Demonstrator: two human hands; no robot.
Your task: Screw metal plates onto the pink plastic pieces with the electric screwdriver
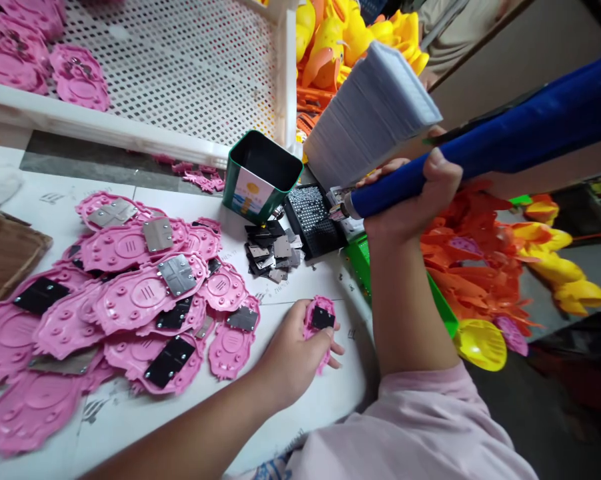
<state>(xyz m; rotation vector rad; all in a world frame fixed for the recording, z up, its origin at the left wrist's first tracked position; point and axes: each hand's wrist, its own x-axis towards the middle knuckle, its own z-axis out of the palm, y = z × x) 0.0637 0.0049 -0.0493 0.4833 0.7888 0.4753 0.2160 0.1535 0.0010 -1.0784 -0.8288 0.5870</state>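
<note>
My left hand (293, 350) rests on the white table and grips a pink plastic part (319, 320) with a black plate set in it, fingers curled round its edge. My right hand (415, 197) is raised above the table's right edge, wrapped round a blue electric screwdriver (505, 137) whose metal tip (339, 211) points left and hangs above a black tray of screws (313, 220). A small heap of grey and black metal plates (273, 253) lies just beyond the left hand.
A pile of pink parts (130, 300) with plates covers the table's left side. A green tin (260, 175) stands behind the plates. A white perforated crate (180, 73) sits at the back. Orange (470, 267) and yellow (565, 273) plastic parts lie right.
</note>
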